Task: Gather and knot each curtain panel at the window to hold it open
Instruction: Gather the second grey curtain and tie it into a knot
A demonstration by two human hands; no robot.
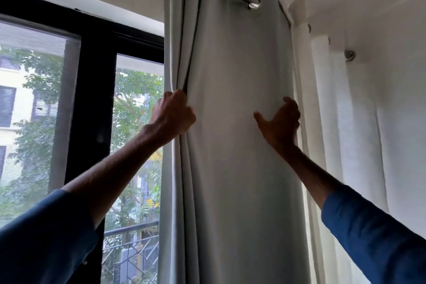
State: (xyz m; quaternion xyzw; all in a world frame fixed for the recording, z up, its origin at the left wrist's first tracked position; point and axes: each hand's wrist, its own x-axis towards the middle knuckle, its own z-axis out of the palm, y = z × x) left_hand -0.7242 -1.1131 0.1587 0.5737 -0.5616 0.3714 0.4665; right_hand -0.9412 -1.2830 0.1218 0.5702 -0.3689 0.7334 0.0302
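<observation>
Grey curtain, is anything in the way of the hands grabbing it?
Nothing visible is. The left hand grips the grey curtain at its bunched left edge, and the right hand curls round its right edge.

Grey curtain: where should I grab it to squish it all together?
Take the grey curtain by its two side edges, coming from the front. The left hand grips the folded left edge; the right hand is at the flat right edge. It hangs straight and wide, so pulling both edges inward probably bunches it best.
</observation>
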